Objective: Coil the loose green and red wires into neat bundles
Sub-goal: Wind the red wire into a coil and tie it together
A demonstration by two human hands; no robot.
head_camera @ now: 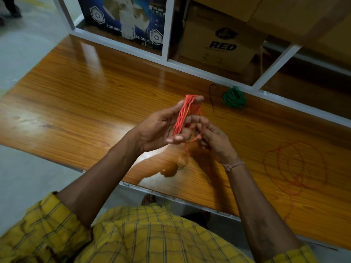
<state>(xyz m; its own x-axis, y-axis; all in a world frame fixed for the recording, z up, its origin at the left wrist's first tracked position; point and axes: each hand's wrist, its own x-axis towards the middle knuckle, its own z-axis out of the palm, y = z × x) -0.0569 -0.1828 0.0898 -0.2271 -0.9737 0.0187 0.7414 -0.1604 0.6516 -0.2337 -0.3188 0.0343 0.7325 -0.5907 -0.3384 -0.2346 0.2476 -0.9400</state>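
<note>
Yellow checked sleeves (47,230) fill the bottom of the view, and two bare forearms reach forward from them over the near edge of the wooden table (79,95). On the right wrist sits a thin pinkish wristband (234,165).

Loose red wire (296,168) lies in wide, untidy loops on the table to the right of the arms, with a strand trailing toward the near edge.

Above the table, both hands meet around the red bundle (182,116). The left hand (157,128) is spread, its grip closed on the bundle, which is wound lengthwise between the raised forefinger and the thumb. The right hand (212,135) has its grip pinched shut on a strand of the same red wire just beside the lower end of the bundle.

Farther back, near the rear edge of the table, a green bundle (233,97) lies already coiled, well apart from the hands. Just to its left lies a short dark piece of wire (211,97).

Behind the table, a white-framed shelf (165,35) holds a blue printed box (123,18) and a brown carton (220,44) marked "RED".
</note>
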